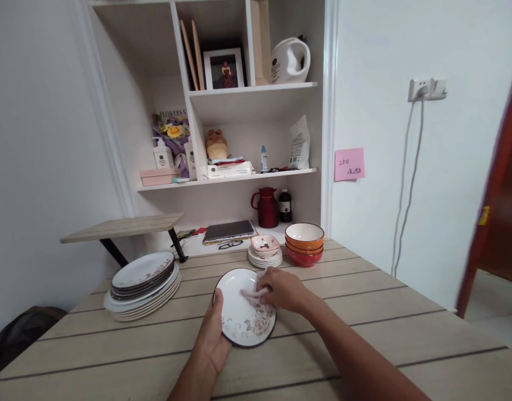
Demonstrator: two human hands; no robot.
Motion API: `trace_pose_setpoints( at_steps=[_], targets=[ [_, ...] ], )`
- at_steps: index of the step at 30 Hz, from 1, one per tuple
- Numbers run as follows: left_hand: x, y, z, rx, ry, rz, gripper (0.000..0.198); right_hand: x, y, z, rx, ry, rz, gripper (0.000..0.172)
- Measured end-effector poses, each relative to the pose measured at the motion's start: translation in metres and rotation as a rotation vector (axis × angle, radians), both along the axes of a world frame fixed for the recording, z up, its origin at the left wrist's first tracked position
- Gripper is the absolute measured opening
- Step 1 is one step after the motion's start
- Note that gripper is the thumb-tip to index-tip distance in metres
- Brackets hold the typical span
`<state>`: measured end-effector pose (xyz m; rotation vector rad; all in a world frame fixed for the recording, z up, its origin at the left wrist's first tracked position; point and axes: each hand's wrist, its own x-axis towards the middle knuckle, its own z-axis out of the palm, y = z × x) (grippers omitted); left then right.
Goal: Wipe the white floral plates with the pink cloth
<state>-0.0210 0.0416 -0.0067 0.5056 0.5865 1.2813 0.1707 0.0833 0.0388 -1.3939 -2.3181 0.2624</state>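
Currently, left hand (213, 337): half-curled, thumb over rim of plate (234, 298)
Right hand (284, 289): fingers closed on pale cloth (254, 299), against plate
Plate: over desk (147, 356); probably light, stiff, slick, breakable; grip by rim
Bowls (305, 247): stacked beyond

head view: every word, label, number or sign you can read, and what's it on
"FLOWERS S", its end hidden, on the backing behind the bouquet
"250" handwritten on the pink note; the writing below it is not clear enough to read
Too small or blurred to read: print on the jug, pouch, pump bottle, white box, pink box and dark bottle
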Motion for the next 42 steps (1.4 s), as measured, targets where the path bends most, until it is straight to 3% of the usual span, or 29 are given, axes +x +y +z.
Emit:
trace_pose_setpoints(
  at_steps=[3, 6, 10, 13, 17, 20, 22, 24, 29, 32, 35, 38, 42],
  targets=[
    [0.001, -0.003, 0.004, -0.011, 0.05, 0.058, 0.07, -0.011, 0.003, -0.004, 0.093, 0.058, -0.156, 0.024],
    [0.004, -0.006, 0.005, -0.002, 0.058, 0.019, 0.068, -0.027, -0.001, -0.009, 0.15, 0.147, -0.13, 0.028],
    [0.005, -0.004, 0.0, -0.002, 0.032, -0.061, 0.066, -0.048, -0.011, -0.013, 0.194, 0.216, 0.129, 0.047],
    [0.002, 0.0, -0.006, 0.033, 0.002, -0.053, 0.066, -0.056, -0.018, -0.014, 0.166, 0.172, 0.315, 0.06],
    [-0.004, 0.004, -0.011, 0.067, -0.032, 0.005, 0.072, -0.051, -0.022, -0.008, 0.054, 0.126, 0.552, 0.039],
    [-0.009, 0.008, -0.014, 0.009, -0.021, -0.107, 0.075, -0.037, -0.02, -0.002, -0.05, 0.063, 0.637, 0.022],
    [-0.01, 0.011, -0.016, -0.027, 0.004, -0.147, 0.077, -0.024, -0.017, 0.001, -0.136, -0.023, 0.585, 0.015],
    [-0.009, 0.012, -0.017, -0.028, 0.017, -0.135, 0.077, -0.011, -0.013, 0.002, -0.161, -0.093, 0.44, 0.015],
    [-0.004, 0.005, -0.009, 0.005, 0.069, -0.026, 0.069, -0.003, -0.002, -0.003, 0.029, -0.05, 0.001, 0.012],
    [-0.001, 0.0, -0.004, 0.02, 0.094, -0.002, 0.07, -0.014, 0.001, -0.007, 0.149, 0.011, -0.135, 0.02],
    [0.002, -0.002, -0.001, 0.02, 0.102, -0.046, 0.069, -0.029, -0.002, -0.01, 0.223, 0.115, -0.082, 0.024],
    [0.004, -0.003, 0.0, 0.005, 0.084, -0.091, 0.07, -0.045, -0.009, -0.012, 0.268, 0.182, 0.083, 0.029],
    [0.001, -0.001, -0.001, -0.014, 0.03, -0.054, 0.069, -0.061, -0.021, -0.01, 0.201, 0.083, 0.329, 0.026]
  ],
)
